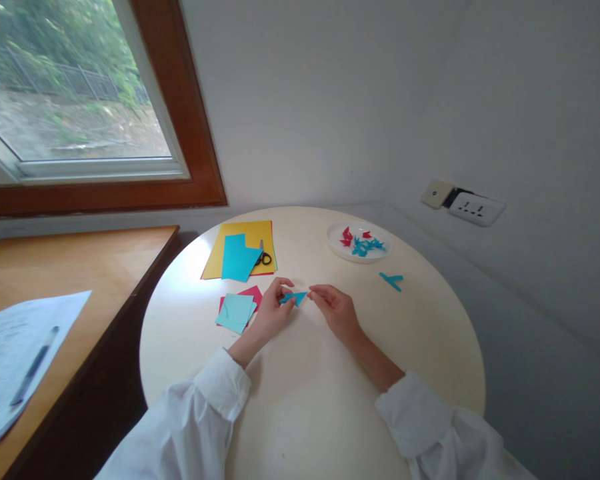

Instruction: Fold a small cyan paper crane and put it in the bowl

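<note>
A small piece of folded blue paper point(296, 297) is held above the middle of the round table. My left hand point(276, 308) grips its left end between thumb and fingers. My right hand point(334, 308) pinches the pointed right tip with thumb and forefinger. Just left of my left hand lie light blue paper squares point(235, 313), partly over red paper point(254, 293). Off to the right, a folded blue paper strip shape point(392, 281) rests alone on the tabletop.
A white dish point(334, 249) at the back right holds small red and blue folded pieces. Yellow sheets point(215, 257), a cut blue sheet point(237, 259) and black-handled scissors point(264, 258) lie at the back left. A wooden desk point(125, 257) with papers and a pen point(35, 365) stands left.
</note>
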### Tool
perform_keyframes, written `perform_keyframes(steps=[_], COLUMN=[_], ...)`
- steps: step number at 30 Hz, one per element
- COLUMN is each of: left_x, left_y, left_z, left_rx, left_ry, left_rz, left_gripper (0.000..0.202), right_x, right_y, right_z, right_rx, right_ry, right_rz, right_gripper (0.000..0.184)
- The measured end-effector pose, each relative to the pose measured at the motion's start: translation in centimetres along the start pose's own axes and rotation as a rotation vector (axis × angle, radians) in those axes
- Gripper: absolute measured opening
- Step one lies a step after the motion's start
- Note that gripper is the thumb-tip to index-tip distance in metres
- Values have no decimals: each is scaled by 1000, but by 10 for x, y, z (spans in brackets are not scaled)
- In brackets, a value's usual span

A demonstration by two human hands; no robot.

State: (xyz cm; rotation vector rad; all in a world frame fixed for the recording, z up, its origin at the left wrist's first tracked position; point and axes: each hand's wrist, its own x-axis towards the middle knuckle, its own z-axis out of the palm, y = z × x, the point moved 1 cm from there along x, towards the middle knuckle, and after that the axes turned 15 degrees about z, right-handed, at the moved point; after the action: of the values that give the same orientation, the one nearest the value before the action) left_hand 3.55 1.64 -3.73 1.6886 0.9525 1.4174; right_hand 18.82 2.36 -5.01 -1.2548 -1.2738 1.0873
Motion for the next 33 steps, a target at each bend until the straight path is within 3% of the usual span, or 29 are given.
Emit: perform_keyframes(steps=[21, 28, 33], left_x=[-3, -3, -2], left_y=[3, 4, 4], left_z=[3, 3, 1], left_rx=[33, 24, 54], left_ry=[-86, -81, -45], left_rz=[33, 22, 18], left_gripper=[23, 23, 23], right_x=[-5, -5, 1], right_y=[-7, -7, -4], right_z=[0, 1, -6], right_rx=[-236, -221, -138], right_ry=[49, 62, 152], right_rz=[-104, -98, -61], right_gripper=[17, 17, 21])
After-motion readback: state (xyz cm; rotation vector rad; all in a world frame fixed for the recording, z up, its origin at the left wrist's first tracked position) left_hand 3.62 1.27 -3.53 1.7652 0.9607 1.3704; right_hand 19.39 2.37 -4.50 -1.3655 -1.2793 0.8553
